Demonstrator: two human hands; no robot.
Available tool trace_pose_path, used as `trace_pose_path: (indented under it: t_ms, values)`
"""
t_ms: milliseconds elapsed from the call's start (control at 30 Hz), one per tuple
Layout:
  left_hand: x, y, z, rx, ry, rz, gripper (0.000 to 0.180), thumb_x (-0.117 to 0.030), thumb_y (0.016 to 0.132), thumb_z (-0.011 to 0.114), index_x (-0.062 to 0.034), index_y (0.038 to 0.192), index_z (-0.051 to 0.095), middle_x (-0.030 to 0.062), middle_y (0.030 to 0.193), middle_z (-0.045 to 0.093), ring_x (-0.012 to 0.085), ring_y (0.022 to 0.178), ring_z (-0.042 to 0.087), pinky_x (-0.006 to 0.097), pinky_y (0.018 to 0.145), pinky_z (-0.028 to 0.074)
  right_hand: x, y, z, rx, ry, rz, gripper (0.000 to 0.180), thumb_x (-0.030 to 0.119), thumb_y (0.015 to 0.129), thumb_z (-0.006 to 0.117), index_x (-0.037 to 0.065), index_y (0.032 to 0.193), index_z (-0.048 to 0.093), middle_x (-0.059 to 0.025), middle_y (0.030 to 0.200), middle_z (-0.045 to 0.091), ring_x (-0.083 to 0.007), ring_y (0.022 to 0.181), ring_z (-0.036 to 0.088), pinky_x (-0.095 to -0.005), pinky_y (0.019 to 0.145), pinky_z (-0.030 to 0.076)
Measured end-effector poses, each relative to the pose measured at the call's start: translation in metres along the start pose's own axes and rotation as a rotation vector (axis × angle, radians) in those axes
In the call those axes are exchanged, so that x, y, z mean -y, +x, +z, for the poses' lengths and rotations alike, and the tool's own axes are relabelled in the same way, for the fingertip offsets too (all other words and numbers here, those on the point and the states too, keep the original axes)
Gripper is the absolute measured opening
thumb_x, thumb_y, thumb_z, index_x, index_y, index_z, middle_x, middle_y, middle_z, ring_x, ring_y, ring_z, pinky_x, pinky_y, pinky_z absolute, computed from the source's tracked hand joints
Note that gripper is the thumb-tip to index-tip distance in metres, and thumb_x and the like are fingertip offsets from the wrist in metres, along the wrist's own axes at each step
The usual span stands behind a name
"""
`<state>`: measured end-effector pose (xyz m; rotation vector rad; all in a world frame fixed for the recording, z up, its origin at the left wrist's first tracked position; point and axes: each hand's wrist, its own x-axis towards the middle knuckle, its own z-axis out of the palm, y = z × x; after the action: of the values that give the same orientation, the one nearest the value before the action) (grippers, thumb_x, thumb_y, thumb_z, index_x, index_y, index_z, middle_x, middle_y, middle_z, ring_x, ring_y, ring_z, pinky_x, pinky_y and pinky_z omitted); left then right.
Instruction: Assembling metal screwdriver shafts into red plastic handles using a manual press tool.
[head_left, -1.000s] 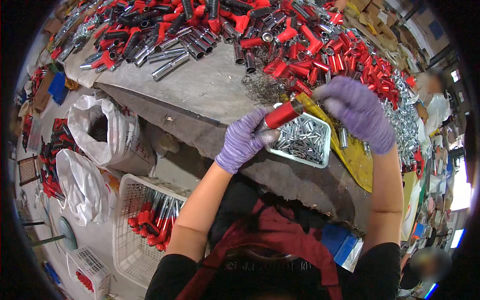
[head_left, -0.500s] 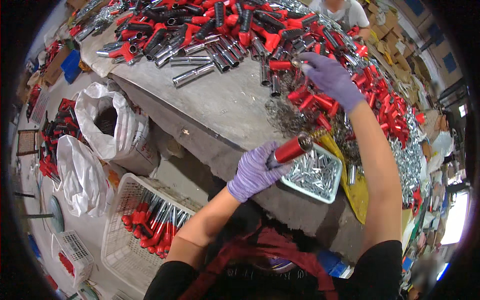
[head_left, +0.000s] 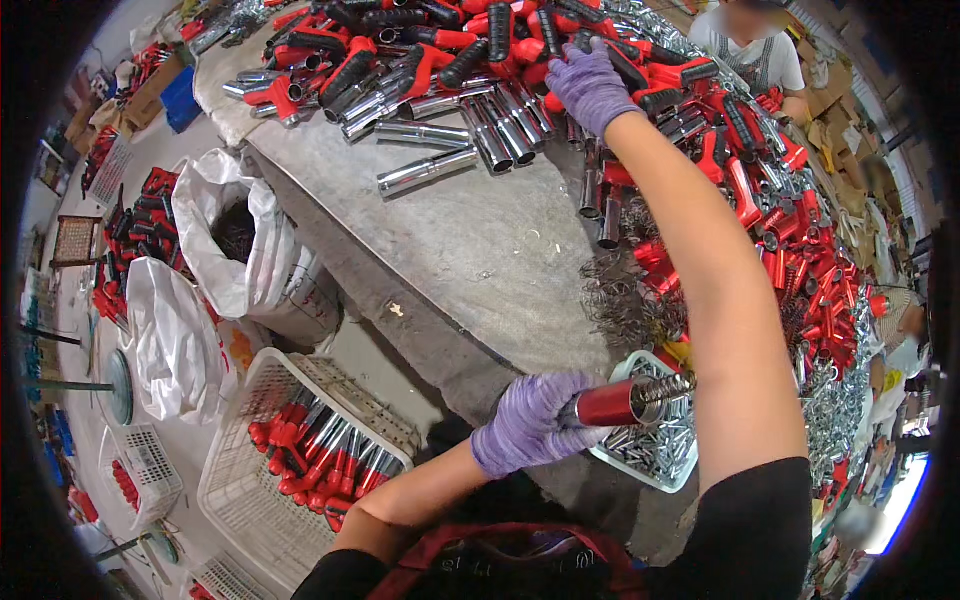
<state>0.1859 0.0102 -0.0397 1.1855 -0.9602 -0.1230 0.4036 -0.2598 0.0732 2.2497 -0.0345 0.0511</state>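
Observation:
My left hand [head_left: 530,425], in a purple glove, is wrapped round a red metal tube [head_left: 607,404]. A coiled spring [head_left: 672,386] sticks out of the tube's open end, which points right. My right hand [head_left: 592,88], gloved too, reaches far over the table onto a heap of red-and-black handles [head_left: 462,68]. Its fingers are apart against the handles, and I see nothing held in them. Chrome tubes [head_left: 428,172] lie at the near side of the heap, left of my right forearm.
A pale tray of small metal pins [head_left: 650,478] sits below the held tube. Loose springs [head_left: 622,300] and red parts [head_left: 815,285] spread right. White sacks [head_left: 215,290] and a crate [head_left: 225,490] of red-handled pieces stand left. Another person [head_left: 750,45] is across the table.
My right hand has moved away from the red parts, up and left onto the handle heap, and no longer holds a red piece. My left hand has shifted slightly down and right with the tube.

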Motion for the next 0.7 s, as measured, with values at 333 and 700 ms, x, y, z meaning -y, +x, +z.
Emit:
trace_pose_path:
  t_ms: [333,700]
  values:
    - [-0.025,0.024,-0.011,0.308,0.139,-0.175,0.053,-0.045,0.062,0.076,-0.005,0.092,0.059,0.0137,0.072,0.059,0.0324,0.065,0.061,0.038,0.057,0.049,-0.081,-0.253,-0.148,0.087,1.769,0.266,0.059,0.032,0.069,0.07,0.003,0.116,0.049,-0.0038,0.098,0.056,-0.0116,0.085,0.054,-0.0261,0.076,0.044]
    - [-0.038,0.026,-0.006,0.5,0.2,-0.037,0.055,-0.046,0.063,0.075,-0.0067,0.099,0.061,0.0129,0.074,0.061,0.0301,0.069,0.061,0.036,0.062,0.048,-0.063,-0.374,-0.22,0.151,1.16,0.015,0.052,0.026,0.063,0.075,0.009,0.108,0.055,-0.0061,0.093,0.06,-0.0196,0.085,0.059,-0.0328,0.077,0.047]
